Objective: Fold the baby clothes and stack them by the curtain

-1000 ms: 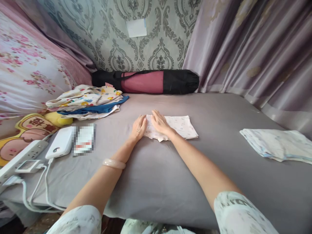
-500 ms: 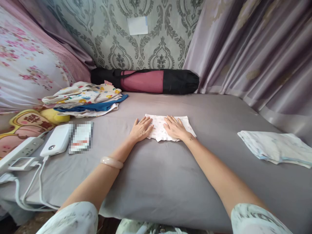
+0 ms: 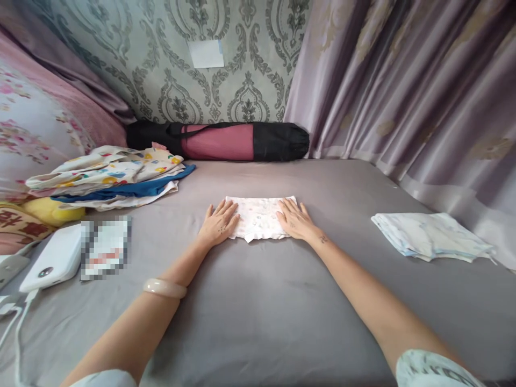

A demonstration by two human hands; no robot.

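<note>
A folded white cloth garment (image 3: 258,219) with a faint pinkish print lies flat on the grey bed sheet (image 3: 250,301), in the middle of the head view. On its left edge rests my left hand (image 3: 220,221), palm down with the fingers stretched out. My right hand (image 3: 297,219) lies flat on its right edge, fingers spread. Neither hand grips the cloth. Its lower edge looks slightly ruffled, with a small point sticking out near the middle.
Another folded white cloth (image 3: 431,235) with blue edging lies at right. A pile of clothes (image 3: 116,172) sits back left, with a white power bank (image 3: 56,258) and a blurred packet (image 3: 107,247) nearer. A rolled mat in a black-and-red bag (image 3: 217,141) lies along the wall.
My right hand has slid outward to the garment's right edge, so more of its middle shows. My left hand stays at the left edge. The camera view has turned somewhat to the right.
</note>
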